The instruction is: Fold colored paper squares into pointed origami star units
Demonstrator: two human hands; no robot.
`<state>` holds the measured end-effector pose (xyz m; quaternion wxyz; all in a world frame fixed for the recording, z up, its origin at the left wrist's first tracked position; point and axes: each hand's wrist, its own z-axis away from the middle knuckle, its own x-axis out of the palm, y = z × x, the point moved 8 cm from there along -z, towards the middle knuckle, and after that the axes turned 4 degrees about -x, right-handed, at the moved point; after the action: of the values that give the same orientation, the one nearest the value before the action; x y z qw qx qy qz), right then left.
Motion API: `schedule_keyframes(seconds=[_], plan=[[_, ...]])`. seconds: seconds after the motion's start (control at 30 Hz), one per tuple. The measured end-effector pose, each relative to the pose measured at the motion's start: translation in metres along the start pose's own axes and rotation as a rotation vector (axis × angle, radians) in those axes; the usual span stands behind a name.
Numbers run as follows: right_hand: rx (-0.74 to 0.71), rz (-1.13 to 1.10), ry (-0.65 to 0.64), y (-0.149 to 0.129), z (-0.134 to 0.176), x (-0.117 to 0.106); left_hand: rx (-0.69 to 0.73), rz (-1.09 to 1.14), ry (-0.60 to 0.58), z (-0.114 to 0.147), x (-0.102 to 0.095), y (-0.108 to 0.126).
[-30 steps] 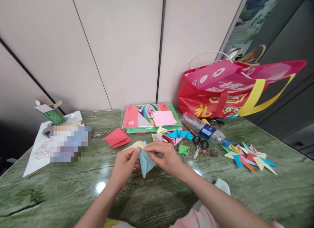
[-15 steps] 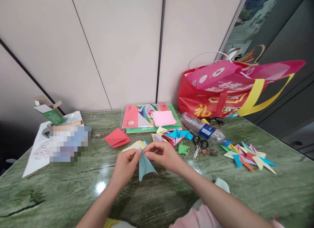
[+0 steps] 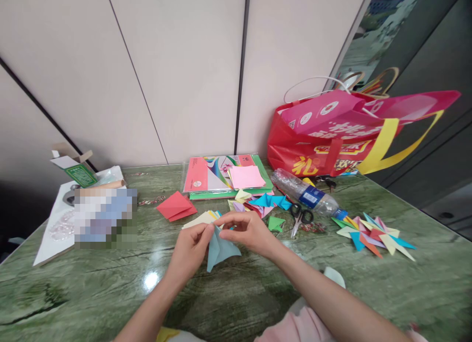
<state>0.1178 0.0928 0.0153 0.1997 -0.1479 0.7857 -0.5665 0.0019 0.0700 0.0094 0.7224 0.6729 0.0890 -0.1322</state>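
A light blue sheet of origami paper point(image 3: 222, 251), partly folded, hangs between my two hands over the table's front half. My left hand point(image 3: 193, 241) pinches its upper left corner between thumb and forefinger. On the other side, my right hand point(image 3: 249, 232) has its fingers closed on the paper's upper edge, close to the left fingertips. Just behind the hands lies a stack of pale yellow paper point(image 3: 202, 218), partly covered by them. Red folded paper point(image 3: 177, 206) rests to the left of that stack. Several colourful folded pieces point(image 3: 271, 201) lie beyond my right hand.
Black-handled scissors point(image 3: 298, 218) and a green folded piece point(image 3: 275, 224) lie right of my hands. Farther right are a plastic bottle point(image 3: 309, 194), paper stars point(image 3: 372, 234) and a red bag point(image 3: 306, 140). Paper packs point(image 3: 201, 175) lie against the wall; a small box point(image 3: 79, 174) stands left.
The light blue paper has spread a little wider, its lower right corner shifting right and up. Both hands stay in nearly the same place, still holding it.
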Motion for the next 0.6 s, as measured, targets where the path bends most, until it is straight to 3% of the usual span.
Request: schedule_keyframes(seconds=[0.33,0.6], plan=[[0.069,-0.162,0.023,0.006,0.002,0.004,0.008,-0.065,0.006,0.0,0.0,0.004],[0.081,-0.165,0.061,0.006,0.0,0.001,0.087,-0.14,0.031,0.001,0.0,0.012]])
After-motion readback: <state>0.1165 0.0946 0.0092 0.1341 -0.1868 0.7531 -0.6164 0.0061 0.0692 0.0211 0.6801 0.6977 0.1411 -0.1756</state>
